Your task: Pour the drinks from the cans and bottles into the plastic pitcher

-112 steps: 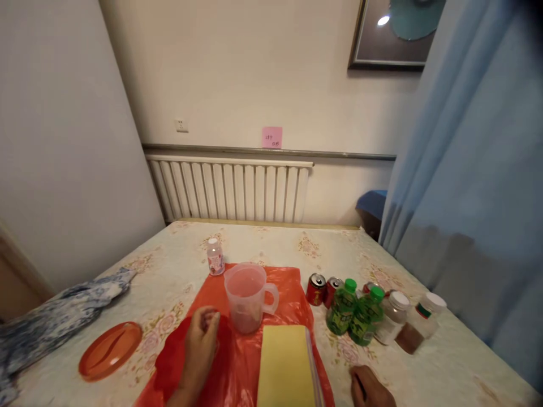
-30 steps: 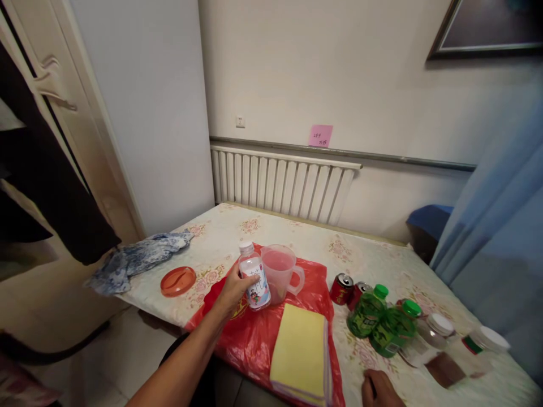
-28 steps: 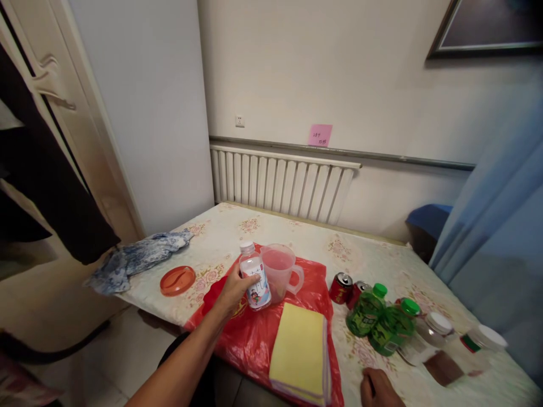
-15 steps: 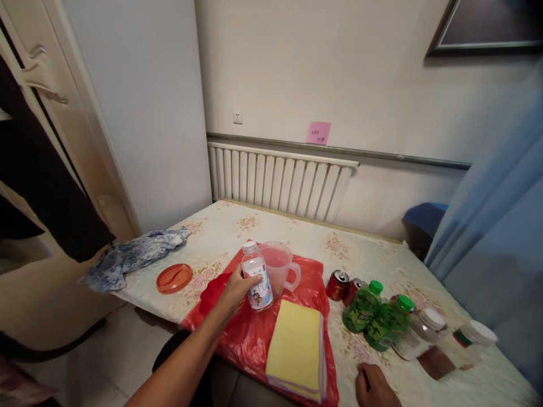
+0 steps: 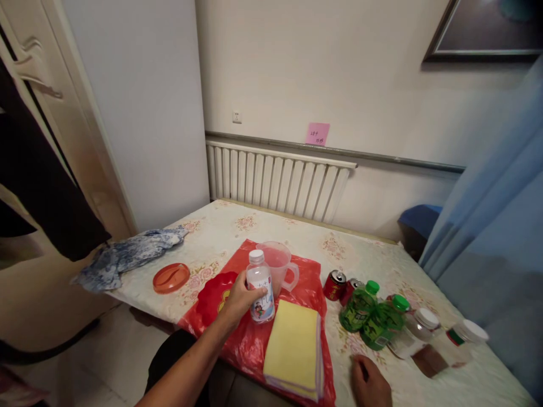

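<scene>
My left hand (image 5: 241,299) is wrapped round a clear bottle (image 5: 261,302) with a white cap and a printed label, held upright over a red plastic sheet (image 5: 250,345). Just behind the bottle stands a translucent measuring jug (image 5: 276,271) with its handle to the right. Left of my hand lies a red scalloped dish (image 5: 212,297), partly covered by my arm. A stack of folded cloths (image 5: 292,347), yellow on top, rests on the sheet's front part. Near the table's front edge my right hand (image 5: 371,381) is curled closed, with nothing visible in it.
Along the right stand red cans (image 5: 335,285), green-capped bottles (image 5: 358,308) and clear white-capped bottles (image 5: 413,333). An orange round lid or dish (image 5: 171,278) and a blue patterned cloth (image 5: 131,257) lie at left. A radiator (image 5: 280,181) runs behind the table.
My left hand has brought the bottle slightly right and nearer to me, uncovering more of the red dish. My right hand has shifted a little left and up in view, still closed.
</scene>
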Available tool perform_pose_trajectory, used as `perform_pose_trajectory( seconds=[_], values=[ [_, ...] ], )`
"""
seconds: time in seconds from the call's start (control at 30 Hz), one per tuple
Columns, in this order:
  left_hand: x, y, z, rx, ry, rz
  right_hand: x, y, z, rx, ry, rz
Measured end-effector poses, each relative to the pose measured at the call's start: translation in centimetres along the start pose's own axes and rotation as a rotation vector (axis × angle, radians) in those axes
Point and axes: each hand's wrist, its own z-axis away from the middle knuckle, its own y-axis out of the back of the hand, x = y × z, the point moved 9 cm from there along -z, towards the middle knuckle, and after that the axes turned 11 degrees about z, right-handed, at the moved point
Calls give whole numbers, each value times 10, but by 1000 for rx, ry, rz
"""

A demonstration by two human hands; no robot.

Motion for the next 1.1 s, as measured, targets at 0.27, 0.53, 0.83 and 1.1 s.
perform_pose_trajectory(
  seconds=[0.27,0.53,0.83,1.1],
  values=[
    [-27,-22,31,-78,15,-179,-146,11,-26,-178,108,-448],
    [-51,-44,55,-187,6,-351,-261,50,-31,-143,411,-430],
    [-62,-41,69,-275,-25,-456,-276,33,-21,-206,502,-319],
    [-71,-28,73,-263,15,-460,-271,29,-23,-218,393,-418]
  ],
)
